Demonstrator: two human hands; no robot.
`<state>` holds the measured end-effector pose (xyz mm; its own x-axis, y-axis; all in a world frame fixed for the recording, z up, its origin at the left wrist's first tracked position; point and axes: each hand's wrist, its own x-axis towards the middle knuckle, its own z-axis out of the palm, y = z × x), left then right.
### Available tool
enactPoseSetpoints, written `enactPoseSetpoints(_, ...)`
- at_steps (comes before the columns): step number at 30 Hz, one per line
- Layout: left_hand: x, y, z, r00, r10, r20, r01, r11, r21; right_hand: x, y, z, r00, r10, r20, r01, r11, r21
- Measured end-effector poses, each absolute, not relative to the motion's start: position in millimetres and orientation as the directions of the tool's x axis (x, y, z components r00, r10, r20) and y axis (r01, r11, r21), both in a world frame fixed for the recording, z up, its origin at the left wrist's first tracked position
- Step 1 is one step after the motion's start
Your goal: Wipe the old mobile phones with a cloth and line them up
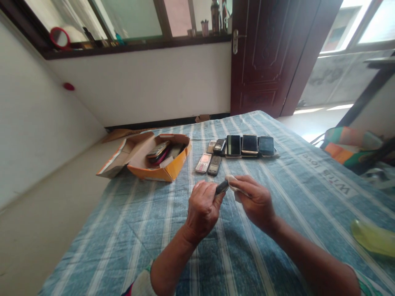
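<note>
**Dark phone held between both hands above the striped cover**

Left hand (202, 209): clenched around a dark phone (221, 188). Most of the body is hidden in the fist and only one short end shows.

Phone's long axis: runs from the left fist toward the right hand, rising slightly in the picture. The exposed end points to the person's right and a little away.

Right hand (254, 201): fingers pinched on a white cloth (233, 183), which touches the phone's exposed end.

Both hands hang over the blue striped bedspread (138, 213), near its middle.

Beyond the hands, lying flat:
- two keypad phones (209, 164) side by side
- behind them, a row of three smartphones (249, 144) with smaller handsets at its left end

Further left: an open orange box (173, 169) holding more phones.
</note>
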<state>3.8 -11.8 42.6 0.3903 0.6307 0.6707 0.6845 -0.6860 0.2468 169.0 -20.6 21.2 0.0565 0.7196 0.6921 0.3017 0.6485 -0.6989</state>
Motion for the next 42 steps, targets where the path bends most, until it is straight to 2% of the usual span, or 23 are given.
enactPoseSetpoints(5, -1, -16, 42, 0.397, 0.629, 0.668, 0.682, -0.689, 0.244, 164, -24, 26, -0.016, 0.659, 0.752, 0.337, 0.712, -0.617)
enactPoseSetpoints(13, -14, -26, 45, 0.35, 0.641, 0.683, 0.701, -0.663, 0.263, 148, -30, 32, -0.066, 0.614, 0.786, 0.354, 0.751, -0.557)
enactPoseSetpoints(18, -22, -33, 43, 0.319, 0.618, 0.719, 0.73, -0.644, 0.23, 135, -33, 34, -0.149, 0.526, 0.838, 0.383, 0.811, -0.441)
enactPoseSetpoints(22, -28, -33, 42, 0.304, 0.631, 0.714, 0.714, -0.647, 0.268, 127, -32, 34, -0.228, 0.492, 0.841, 0.413, 0.831, -0.374)
enactPoseSetpoints(27, -32, -33, 42, 0.305, 0.654, 0.693, 0.705, -0.644, 0.298, 130, -23, 22, -0.16, 0.581, 0.798, 0.405, 0.776, -0.484)
enactPoseSetpoints(31, -33, -33, 43, 0.312, 0.638, 0.704, 0.719, -0.643, 0.264, 141, -9, 0, -0.141, 0.706, 0.694, 0.393, 0.683, -0.616)
enactPoseSetpoints(34, -34, -33, 43, 0.308, 0.63, 0.713, 0.726, -0.64, 0.252, 145, -4, -6, -0.129, 0.754, 0.644, 0.395, 0.635, -0.664)
enactPoseSetpoints(37, -34, -29, 43, 0.294, 0.633, 0.716, 0.716, -0.642, 0.274, 139, -8, 4, -0.09, 0.73, 0.677, 0.358, 0.658, -0.662)
enactPoseSetpoints(42, -30, -10, 37, 0.266, 0.63, 0.73, 0.674, -0.663, 0.326, 131, -8, 20, -0.066, 0.635, 0.769, 0.348, 0.737, -0.579)
